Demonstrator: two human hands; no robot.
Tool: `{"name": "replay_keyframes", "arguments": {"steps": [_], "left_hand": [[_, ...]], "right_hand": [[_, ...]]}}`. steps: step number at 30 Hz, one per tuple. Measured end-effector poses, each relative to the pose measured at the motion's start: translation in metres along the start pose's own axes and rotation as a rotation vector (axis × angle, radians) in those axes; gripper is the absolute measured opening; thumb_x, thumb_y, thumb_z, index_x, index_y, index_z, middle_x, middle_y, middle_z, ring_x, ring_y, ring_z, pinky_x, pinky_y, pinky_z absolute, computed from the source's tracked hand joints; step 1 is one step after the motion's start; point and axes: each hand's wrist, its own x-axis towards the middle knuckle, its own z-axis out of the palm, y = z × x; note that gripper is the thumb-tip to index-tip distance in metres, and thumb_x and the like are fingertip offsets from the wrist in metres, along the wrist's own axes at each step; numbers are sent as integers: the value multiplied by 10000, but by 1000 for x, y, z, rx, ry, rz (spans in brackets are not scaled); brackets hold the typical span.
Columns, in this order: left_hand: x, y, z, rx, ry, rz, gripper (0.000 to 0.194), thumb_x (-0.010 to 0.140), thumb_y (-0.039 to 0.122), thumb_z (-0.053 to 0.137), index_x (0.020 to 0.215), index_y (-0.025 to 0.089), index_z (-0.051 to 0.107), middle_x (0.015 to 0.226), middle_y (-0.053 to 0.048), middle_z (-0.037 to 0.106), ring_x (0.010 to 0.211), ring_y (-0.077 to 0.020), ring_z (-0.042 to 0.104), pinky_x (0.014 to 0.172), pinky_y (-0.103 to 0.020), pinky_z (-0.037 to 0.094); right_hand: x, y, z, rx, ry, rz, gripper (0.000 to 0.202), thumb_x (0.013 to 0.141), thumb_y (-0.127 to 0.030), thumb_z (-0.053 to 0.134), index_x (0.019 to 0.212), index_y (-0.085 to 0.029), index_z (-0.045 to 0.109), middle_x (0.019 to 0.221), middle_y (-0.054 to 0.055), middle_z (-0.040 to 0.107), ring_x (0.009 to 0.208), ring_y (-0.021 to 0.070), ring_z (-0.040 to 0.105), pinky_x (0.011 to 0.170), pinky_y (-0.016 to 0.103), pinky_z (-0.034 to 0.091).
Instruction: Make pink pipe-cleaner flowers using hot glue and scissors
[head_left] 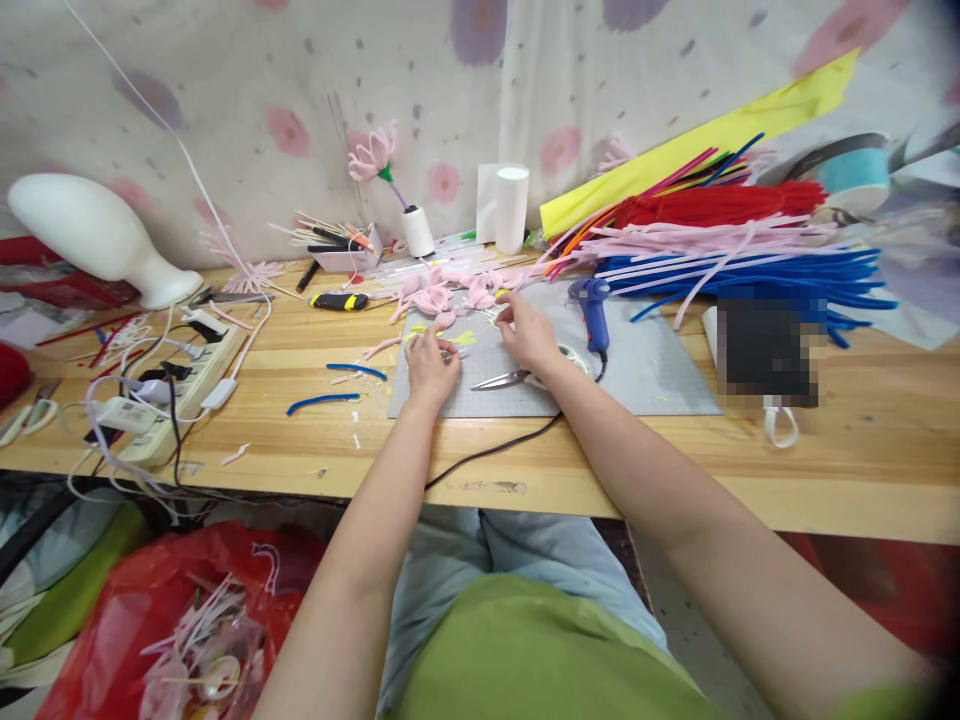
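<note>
My left hand [433,368] is over the left part of a grey cutting mat [645,370], its fingers bent in beside yellow strips [461,338]; what they hold is too small to make out. To its right, my right hand [529,335] has thumb and fingertips drawn together near a thin pale strand, and I cannot tell what is pinched. Pink pipe-cleaner petals [431,297] lie just beyond both hands. Partly under my right wrist, scissors [501,381] rest on the mat with their blades pointing left. A blue glue gun [594,312] lies to the right, its black cord running forward.
Bundles of blue [750,280], pink and red pipe cleaners [720,207] fill the back right. A pink flower [375,155] stands in a white holder [418,232]. Left are a power strip [184,385], utility knife [339,301] and white foam head [97,235]. A red bag [187,560] sits below.
</note>
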Motion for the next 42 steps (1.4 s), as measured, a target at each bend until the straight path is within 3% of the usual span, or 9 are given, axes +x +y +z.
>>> {"name": "replay_keyframes", "arguments": {"steps": [6,10,15,20,28,32,36,39,42], "left_hand": [[-1,1,-2,13,-28,17,506,652,123,589,1137,233,497,866,1,695,1014,-240,543,1032,-428,245],[-1,0,-6,0,32,5,491,662,124,577,1136,237,511,923,1,696,1013,-227,544,1040,-417,243],[2,2,-9,14,148,-18,296,817,262,499,1103,211,556,980,-40,684,995,-214,552,982,-392,306],[1,7,-2,77,23,112,237,813,363,543,989,233,633,966,-51,687,979,-223,554,964,-391,316],[0,7,-1,101,19,62,139,816,298,534,796,245,661,854,-38,696,893,-218,577,905,-404,344],[-1,6,-2,82,58,-10,122,798,284,547,766,238,656,835,-35,696,868,-217,589,883,-404,358],[-1,4,-2,81,101,-73,109,782,266,548,736,230,641,808,-33,690,852,-214,592,858,-398,370],[0,4,-1,80,114,-93,99,771,256,552,718,230,632,785,-29,685,841,-215,592,851,-397,371],[0,4,1,77,112,-94,92,769,249,554,714,230,626,777,-29,678,839,-215,588,855,-400,364]], "right_hand": [[5,14,-10,134,23,108,369,770,-175,468,1138,-197,457,925,44,663,898,190,586,817,343,427],[3,12,-2,206,-36,62,360,756,-172,477,1115,-194,473,898,30,662,867,175,595,822,341,430],[-2,-1,6,189,-79,-45,333,767,-181,487,1100,-193,495,890,34,667,878,183,581,822,334,419],[-8,-19,8,55,-116,-163,319,785,-157,461,1097,-197,519,910,45,678,944,216,539,852,343,389],[-8,-18,9,29,-110,-202,310,793,-154,458,1091,-190,535,902,43,686,950,211,537,839,330,392],[-1,-8,-19,100,-213,-48,248,776,-207,508,1016,-194,568,892,35,674,792,163,587,725,290,433],[2,20,-82,127,-513,103,175,746,-355,584,799,-190,608,702,25,647,644,141,578,623,266,438],[0,53,-125,-107,-635,244,308,685,-503,635,654,-198,608,575,20,589,581,147,547,599,285,423],[-1,82,-140,-288,-516,365,404,625,-602,645,654,-200,608,568,32,581,582,170,541,602,312,421]]}}
